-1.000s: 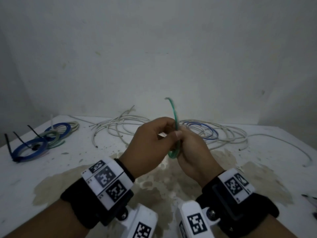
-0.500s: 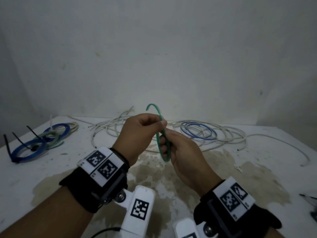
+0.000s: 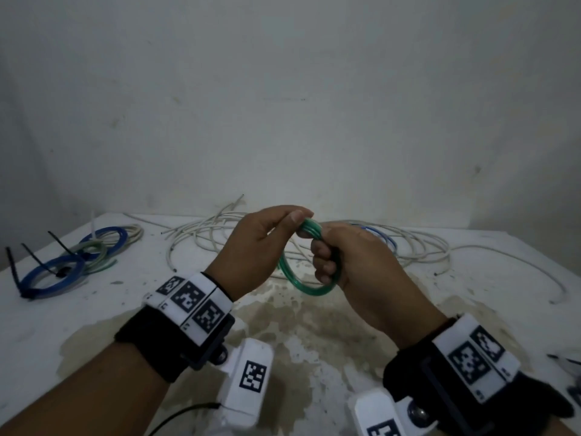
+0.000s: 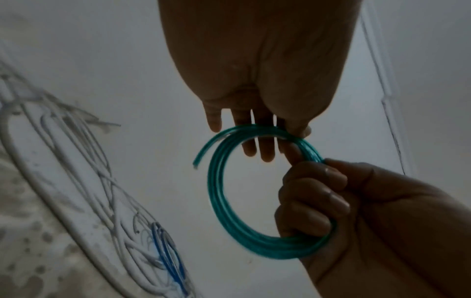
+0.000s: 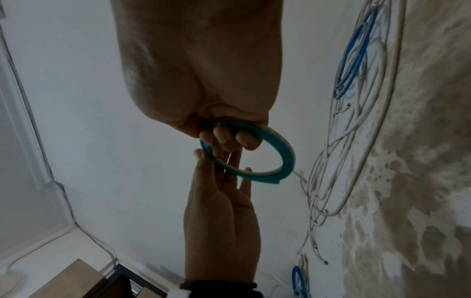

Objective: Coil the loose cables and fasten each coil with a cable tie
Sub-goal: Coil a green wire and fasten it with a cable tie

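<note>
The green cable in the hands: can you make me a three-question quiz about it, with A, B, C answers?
1. Where is the green cable?
A. flat on the table
B. held in the air over the table
C. hung on the wall

2. What colour is the loose pile at the back of the table?
A. mostly white with some blue
B. all red
C. all black

3. What state is the green cable in?
A. stretched straight
B. wound into a ring, no tie on it
C. tied with a black tie

Answers:
1 B: the right hand grips it and the left hand pinches its top.
2 A: the white cables surround a blue one.
3 B: the left wrist view shows bare loops.
</note>
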{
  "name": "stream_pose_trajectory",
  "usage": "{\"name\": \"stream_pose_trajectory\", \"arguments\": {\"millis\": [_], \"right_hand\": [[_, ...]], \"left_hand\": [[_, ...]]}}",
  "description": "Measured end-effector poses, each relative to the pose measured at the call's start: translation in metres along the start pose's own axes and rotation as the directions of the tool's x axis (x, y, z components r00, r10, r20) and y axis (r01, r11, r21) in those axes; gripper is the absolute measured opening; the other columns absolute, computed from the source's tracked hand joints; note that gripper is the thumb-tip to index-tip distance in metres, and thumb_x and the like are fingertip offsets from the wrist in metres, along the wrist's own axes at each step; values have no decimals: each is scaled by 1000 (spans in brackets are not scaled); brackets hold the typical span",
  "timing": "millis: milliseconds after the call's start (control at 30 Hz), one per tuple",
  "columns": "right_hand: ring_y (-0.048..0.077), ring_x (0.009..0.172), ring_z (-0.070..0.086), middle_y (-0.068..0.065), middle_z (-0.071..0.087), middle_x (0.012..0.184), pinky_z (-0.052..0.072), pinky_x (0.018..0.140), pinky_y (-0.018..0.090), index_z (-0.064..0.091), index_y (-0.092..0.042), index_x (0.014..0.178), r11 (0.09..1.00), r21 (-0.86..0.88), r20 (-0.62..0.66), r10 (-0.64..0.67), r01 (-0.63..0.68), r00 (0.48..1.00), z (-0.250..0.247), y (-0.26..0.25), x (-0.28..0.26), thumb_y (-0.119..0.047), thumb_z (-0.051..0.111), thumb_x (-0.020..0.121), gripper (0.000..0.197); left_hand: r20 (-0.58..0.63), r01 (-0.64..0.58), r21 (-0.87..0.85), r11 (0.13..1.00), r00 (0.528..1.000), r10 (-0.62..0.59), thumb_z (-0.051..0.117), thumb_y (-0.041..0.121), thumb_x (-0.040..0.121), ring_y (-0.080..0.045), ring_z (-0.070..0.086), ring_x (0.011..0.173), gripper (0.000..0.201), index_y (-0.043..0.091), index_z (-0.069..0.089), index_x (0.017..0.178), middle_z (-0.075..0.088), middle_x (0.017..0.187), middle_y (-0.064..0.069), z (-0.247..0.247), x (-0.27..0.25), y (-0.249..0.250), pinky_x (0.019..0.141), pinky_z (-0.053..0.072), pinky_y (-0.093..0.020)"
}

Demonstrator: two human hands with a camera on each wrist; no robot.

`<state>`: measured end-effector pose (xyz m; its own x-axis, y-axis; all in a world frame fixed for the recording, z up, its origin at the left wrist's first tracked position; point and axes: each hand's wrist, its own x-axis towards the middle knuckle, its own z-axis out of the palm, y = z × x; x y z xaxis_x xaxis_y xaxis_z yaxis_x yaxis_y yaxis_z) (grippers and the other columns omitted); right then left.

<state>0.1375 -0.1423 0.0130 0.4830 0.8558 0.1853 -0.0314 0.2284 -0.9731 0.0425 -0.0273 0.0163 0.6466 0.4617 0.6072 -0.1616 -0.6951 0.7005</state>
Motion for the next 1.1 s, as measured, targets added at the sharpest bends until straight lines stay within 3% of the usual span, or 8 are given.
{"name": "stream_pose_trajectory", "arguments": {"millis": [167, 400, 567, 700, 767, 833, 933, 1100], "right_hand": [[10, 47, 27, -3, 34, 56, 26, 49, 27, 52, -7, 100, 991, 89, -30, -97, 100, 995, -8, -10, -3, -11, 33, 91, 21], [10, 46, 27, -3, 30, 56, 29, 48, 25, 57, -1, 91, 938, 329, -147, -63, 109, 987, -18, -17, -3, -13, 30, 95, 30], [13, 50, 43, -1, 42, 57, 39, 56, 27, 57, 0, 99, 900, 430, -140, -9, 69, 990, -23, -6, -5, -13, 29, 95, 32], [20, 78, 66, 4, 70, 80, 49, 69, 33, 62, -18, 112, 1000, -6, -238, 12, -14, 971, -37, -3, -11, -11, 41, 95, 28], [15, 90, 67, -2, 72, 94, 50, 81, 34, 59, -31, 118, 956, -294, -258, -68, -11, 964, -43, -4, -15, -21, 50, 95, 26], [9, 83, 66, -9, 69, 91, 50, 80, 32, 58, -37, 120, 869, -494, -180, -131, 26, 975, -43, -4, -20, -23, 51, 95, 29], [10, 66, 56, -12, 61, 77, 47, 68, 31, 63, -35, 111, 797, -604, -239, -194, 10, 952, -48, 0, -32, -16, 46, 97, 29], [13, 66, 53, 0, 66, 84, 43, 59, 26, 65, -25, 113, 825, -548, -474, -169, -139, 864, -79, 9, -57, -16, 44, 98, 27]], "left_hand": [[64, 118, -270, 956, 992, -105, 44, 18, 99, -13, 66, 71, 25, 13, 69, 95, 70, 78, 3, 3, 2, 7, 72, 54, -24], [196, 274, -512, 814, 960, -200, 41, 11, 99, -13, 62, 62, 22, 6, 59, 111, 67, 72, -2, 9, -1, 12, 63, 54, -24], [197, 336, -620, 709, 942, -273, 37, 15, 102, -7, 33, 47, 23, 6, 57, 109, 44, 59, 5, 22, -1, 17, 46, 36, -20], [161, 312, -420, 852, 950, -269, 39, 14, 101, -7, 33, 46, 24, 12, 62, 93, 44, 54, 10, 28, -2, 11, 45, 29, -21], [169, 249, -254, 935, 963, -210, 42, 15, 100, -6, 37, 47, 23, 14, 63, 91, 47, 55, 12, 36, -5, 7, 48, 30, -23], [185, 215, -205, 955, 967, -177, 43, 15, 100, -2, 39, 47, 21, 14, 62, 90, 49, 57, 14, 48, -9, 6, 50, 31, -21], [240, 315, -378, 871, 941, -237, 39, 16, 101, -7, 35, 47, 18, 13, 56, 94, 47, 61, 3, 68, -14, 8, 47, 28, -21], [328, 394, -448, 803, 908, -262, 36, 14, 103, -12, 43, 52, 25, 12, 61, 103, 57, 70, -2, 114, -21, 8, 51, 41, -27]]}}
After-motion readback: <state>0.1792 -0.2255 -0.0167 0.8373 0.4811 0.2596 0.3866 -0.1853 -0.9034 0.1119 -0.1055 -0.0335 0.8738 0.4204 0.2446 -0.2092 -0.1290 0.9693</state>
